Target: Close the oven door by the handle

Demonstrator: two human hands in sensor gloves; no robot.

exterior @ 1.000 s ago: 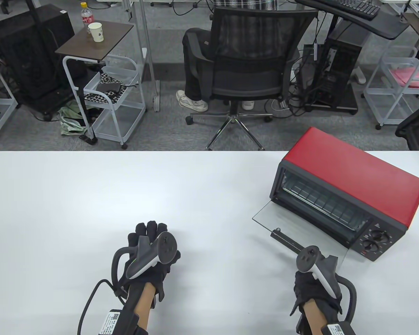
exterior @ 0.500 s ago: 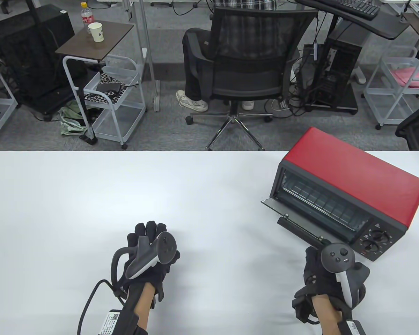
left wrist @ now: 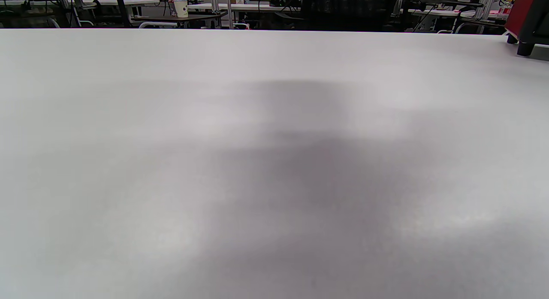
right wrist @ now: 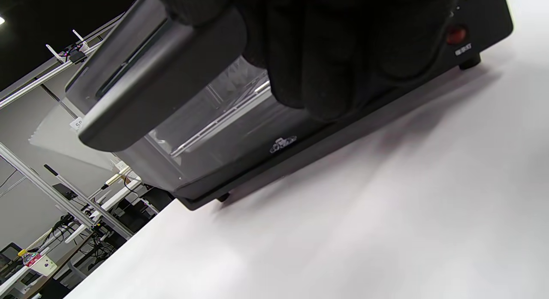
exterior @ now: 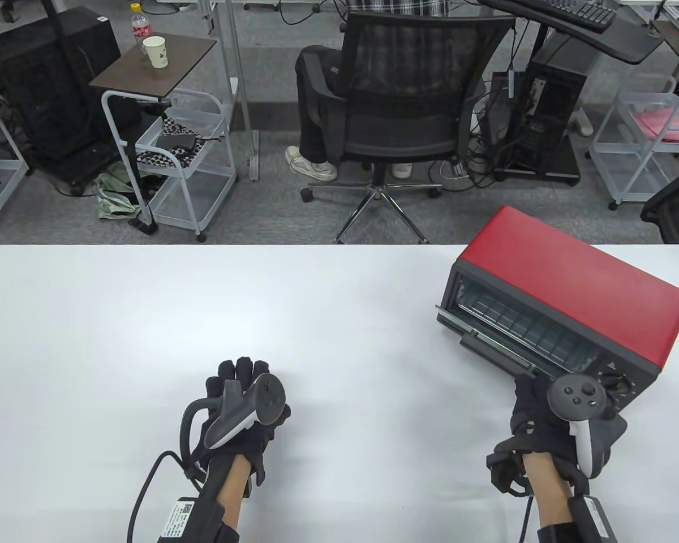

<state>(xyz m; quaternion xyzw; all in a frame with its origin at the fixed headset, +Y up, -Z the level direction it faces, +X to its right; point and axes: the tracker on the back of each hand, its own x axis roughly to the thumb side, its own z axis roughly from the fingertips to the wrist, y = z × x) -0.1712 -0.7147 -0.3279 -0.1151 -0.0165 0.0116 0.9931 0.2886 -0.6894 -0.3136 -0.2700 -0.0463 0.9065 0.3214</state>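
Note:
A red toaster oven (exterior: 571, 283) with a black front stands at the right of the white table (exterior: 260, 317). Its glass door (exterior: 486, 334) is raised almost upright, a narrow gap left at the top. My right hand (exterior: 537, 396) grips the right end of the black door handle (exterior: 495, 350). In the right wrist view my gloved fingers (right wrist: 326, 46) wrap the handle (right wrist: 154, 84) in front of the glass door (right wrist: 214, 123). My left hand (exterior: 243, 396) rests flat on the table, holding nothing. A corner of the oven shows in the left wrist view (left wrist: 529, 16).
The oven's two knobs (exterior: 619, 384) sit beside my right hand. Past the table's far edge stand an office chair (exterior: 402, 113), a rolling cart (exterior: 187, 169) and a small side table (exterior: 153, 62) with a paper cup.
My right hand has swung the door from flat open up to almost shut, moving up and toward the oven with the handle in its grip. The left hand has stayed put.

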